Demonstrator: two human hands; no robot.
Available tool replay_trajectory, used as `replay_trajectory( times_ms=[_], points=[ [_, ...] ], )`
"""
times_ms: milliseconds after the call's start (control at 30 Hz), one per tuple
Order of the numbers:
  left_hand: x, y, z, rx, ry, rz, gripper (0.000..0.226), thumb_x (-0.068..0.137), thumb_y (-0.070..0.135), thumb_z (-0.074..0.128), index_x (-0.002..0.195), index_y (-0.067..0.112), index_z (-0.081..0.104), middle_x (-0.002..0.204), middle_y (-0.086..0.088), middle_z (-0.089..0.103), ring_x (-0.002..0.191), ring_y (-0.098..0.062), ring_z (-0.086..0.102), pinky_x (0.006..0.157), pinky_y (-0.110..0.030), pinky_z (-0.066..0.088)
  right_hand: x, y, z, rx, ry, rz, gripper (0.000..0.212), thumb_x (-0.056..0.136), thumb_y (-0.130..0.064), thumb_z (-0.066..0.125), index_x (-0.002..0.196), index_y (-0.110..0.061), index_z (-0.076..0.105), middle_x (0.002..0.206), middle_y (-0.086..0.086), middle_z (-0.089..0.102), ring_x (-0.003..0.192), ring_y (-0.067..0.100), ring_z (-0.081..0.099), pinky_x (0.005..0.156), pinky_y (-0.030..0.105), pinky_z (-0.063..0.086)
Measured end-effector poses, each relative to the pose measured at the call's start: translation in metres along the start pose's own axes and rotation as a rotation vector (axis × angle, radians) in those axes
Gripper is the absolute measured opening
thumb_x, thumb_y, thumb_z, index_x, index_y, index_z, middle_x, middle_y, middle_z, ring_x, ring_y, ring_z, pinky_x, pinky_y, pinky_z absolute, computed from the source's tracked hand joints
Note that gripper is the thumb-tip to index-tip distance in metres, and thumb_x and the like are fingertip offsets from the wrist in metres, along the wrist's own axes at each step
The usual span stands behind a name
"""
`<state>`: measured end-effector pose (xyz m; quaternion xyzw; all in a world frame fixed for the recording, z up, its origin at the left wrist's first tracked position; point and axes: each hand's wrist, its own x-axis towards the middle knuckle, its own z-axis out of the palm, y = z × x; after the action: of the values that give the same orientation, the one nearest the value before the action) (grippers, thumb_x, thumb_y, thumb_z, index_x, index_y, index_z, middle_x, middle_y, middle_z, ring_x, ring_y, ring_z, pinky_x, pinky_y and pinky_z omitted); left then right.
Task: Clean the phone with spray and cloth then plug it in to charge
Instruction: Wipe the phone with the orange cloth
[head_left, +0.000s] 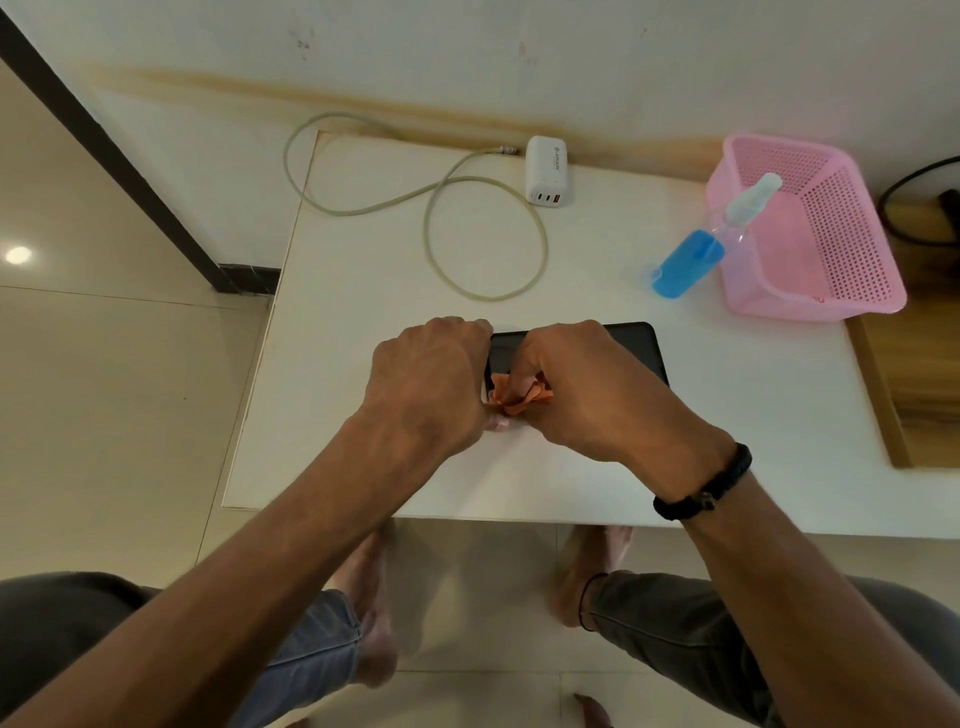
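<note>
- The phone (597, 348) lies flat, screen up and dark, on the white table (363, 312), near the front edge and roughly in the middle; both hands cover its left part
- The left hand (431, 379) is curled over the phone's left end, fingers bent down around the edge, so it looks to be gripping the phone there, though the fingertips are hidden
- The right hand (587, 395) is bunched tight around an orange cloth (519, 397), pressing the crumpled cloth against the phone's near left corner; folds of cloth stick out between the two hands
- A black wristband (706, 486) sits on the right wrist
- The pink basket (857, 244), a perforated plastic one, stands at the table's far right corner; the part of its inside that shows holds nothing
- The spray bottle (696, 254) stands just left of the basket, with blue liquid in its lower part, clear above, and a clear cap; whether it touches the basket's wall I cannot tell
- A white charger block (545, 169) stands by the wall at the back of the table, its ports facing forward
- The pale charging cable (483, 228) lies in loose loops left of and in front of the charger; one metal plug end rests just beside the block, not in the phone
- Well apart from the phone are both the charger and the bottle
</note>
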<state>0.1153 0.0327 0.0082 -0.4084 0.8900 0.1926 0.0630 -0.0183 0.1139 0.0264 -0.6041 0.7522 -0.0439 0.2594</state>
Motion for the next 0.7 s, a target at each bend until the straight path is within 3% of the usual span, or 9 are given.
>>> replay_trajectory(
  times_ms=[133,167,267,367,433,500,567,700],
  points=[
    [-0.001,0.001,-0.001,0.005,0.001,-0.007,0.075,0.073,0.06,0.083,0.134,0.027,0.055,0.11,0.007,0.065,0.1,-0.022,0.065,0.07,-0.033,0.041,-0.006,0.006,-0.006,-0.054,-0.013,0.044,0.02,0.091,-0.016,0.077,0.079,-0.031,0.081,0.082,-0.011,0.069,0.075,0.015,0.067,0.07,0.037,0.061],
    [-0.001,0.001,-0.001,0.002,-0.003,-0.009,0.074,0.073,0.059,0.083,0.134,0.027,0.055,0.11,0.007,0.065,0.1,-0.022,0.065,0.07,-0.033,0.041,-0.007,0.008,-0.008,-0.078,-0.022,0.059,0.016,0.091,-0.016,0.076,0.083,-0.029,0.082,0.085,-0.008,0.073,0.077,0.016,0.068,0.073,0.038,0.062],
    [0.0,0.0,-0.001,-0.012,-0.02,-0.012,0.074,0.075,0.057,0.082,0.136,0.026,0.054,0.112,0.008,0.066,0.103,-0.022,0.065,0.073,-0.033,0.042,-0.009,0.012,-0.014,-0.17,-0.054,0.088,0.022,0.09,-0.011,0.074,0.1,-0.027,0.085,0.1,-0.003,0.078,0.091,0.018,0.07,0.084,0.037,0.061],
    [0.0,0.0,-0.002,-0.013,-0.026,-0.013,0.075,0.076,0.057,0.082,0.137,0.026,0.053,0.114,0.007,0.066,0.105,-0.022,0.065,0.074,-0.033,0.042,-0.011,0.017,-0.017,-0.188,-0.09,0.103,0.025,0.088,-0.008,0.075,0.101,-0.027,0.084,0.105,-0.004,0.078,0.094,0.019,0.069,0.084,0.032,0.059],
    [0.0,0.0,-0.002,-0.027,-0.03,-0.014,0.075,0.075,0.056,0.083,0.137,0.027,0.053,0.113,0.008,0.065,0.104,-0.022,0.064,0.074,-0.032,0.042,-0.014,0.024,-0.022,-0.097,-0.104,0.104,0.022,0.087,-0.011,0.079,0.098,-0.029,0.085,0.099,-0.006,0.077,0.088,0.015,0.068,0.07,0.022,0.054],
    [0.0,-0.001,-0.003,-0.058,-0.034,-0.019,0.075,0.074,0.055,0.084,0.137,0.029,0.053,0.113,0.008,0.065,0.104,-0.022,0.063,0.075,-0.032,0.041,-0.019,0.034,-0.034,0.093,-0.123,0.117,0.012,0.084,-0.02,0.083,0.09,-0.031,0.084,0.086,-0.007,0.079,0.078,0.014,0.071,0.062,0.02,0.053],
    [0.0,-0.001,-0.004,-0.07,-0.038,-0.016,0.076,0.074,0.055,0.084,0.138,0.029,0.053,0.112,0.008,0.065,0.104,-0.022,0.063,0.076,-0.032,0.041,-0.024,0.044,-0.048,0.276,-0.083,0.134,0.011,0.079,-0.02,0.086,0.084,-0.029,0.082,0.076,-0.008,0.078,0.074,0.01,0.073,0.064,0.025,0.058],
    [0.0,0.0,-0.005,-0.061,-0.041,-0.01,0.075,0.074,0.055,0.084,0.137,0.027,0.053,0.109,0.007,0.065,0.101,-0.022,0.064,0.074,-0.033,0.042,-0.031,0.063,-0.065,0.436,0.144,0.227,0.012,0.077,-0.02,0.088,0.083,-0.027,0.08,0.081,-0.009,0.079,0.081,0.01,0.075,0.068,0.021,0.058]
  ],
)
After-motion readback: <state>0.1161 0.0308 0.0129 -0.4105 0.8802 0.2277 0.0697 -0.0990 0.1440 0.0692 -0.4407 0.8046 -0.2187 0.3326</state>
